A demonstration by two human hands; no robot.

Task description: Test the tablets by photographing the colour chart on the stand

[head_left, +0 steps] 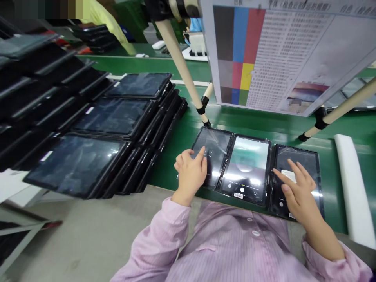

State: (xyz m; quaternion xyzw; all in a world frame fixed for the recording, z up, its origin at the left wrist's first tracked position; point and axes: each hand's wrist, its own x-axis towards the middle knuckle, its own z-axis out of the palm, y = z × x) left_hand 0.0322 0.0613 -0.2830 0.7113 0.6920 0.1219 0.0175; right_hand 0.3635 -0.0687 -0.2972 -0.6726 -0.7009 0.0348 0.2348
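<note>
Three tablets lie side by side on the green table point(167, 168) in front of me. Over the left edge of the left tablet point(219, 147), my left hand point(190, 170) points with its index finger at the dark screen, the other fingers loosely bent. The middle tablet point(249, 160) shows a bright camera picture with a round white button. My right hand point(301, 192) hovers over or touches the right tablet point(310, 156), fingers spread. A small white box shows on that screen, partly covered by the fingers. Neither hand holds anything; exact finger contact is hard to tell.
Tall stacks of dark tablets point(85, 160) stand at my left. A printed colour chart point(277, 58) hangs ahead on a frame of beige poles point(179, 58). On the right lies a long white foam strip point(354, 184). A yellow sleeve point(108, 23) shows across the table.
</note>
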